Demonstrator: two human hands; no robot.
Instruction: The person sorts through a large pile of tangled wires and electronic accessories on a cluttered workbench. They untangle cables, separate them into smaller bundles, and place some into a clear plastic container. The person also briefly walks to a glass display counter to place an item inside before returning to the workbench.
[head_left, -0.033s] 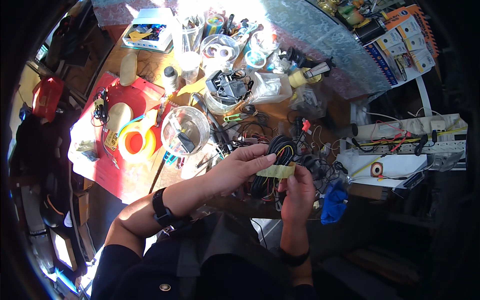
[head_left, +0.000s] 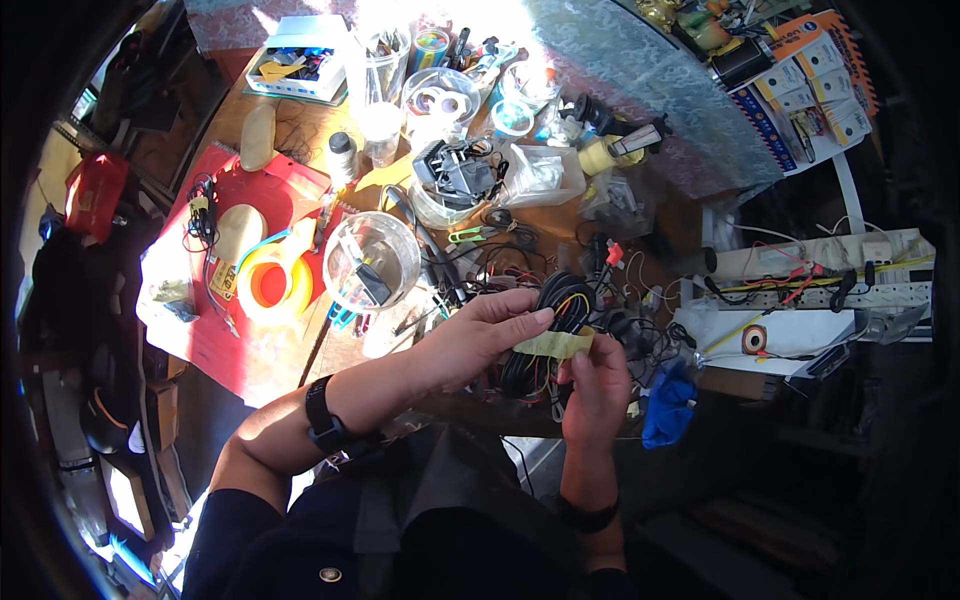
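I hold a coiled bundle of black cable with coloured wires in front of me over a cluttered workbench. A strip of yellowish tape runs across the coil. My left hand, a dark band on its wrist, reaches in from the left with its fingertips pinching the tape and the coil. From below, my right hand grips the coil, its thumb pressing on the right end of the tape.
A clear round jar and a yellow tape roll stand left of my hands on a red mat. Jars, tape rolls and loose wires crowd the bench behind. A blue cloth lies right; a white power strip sits further right.
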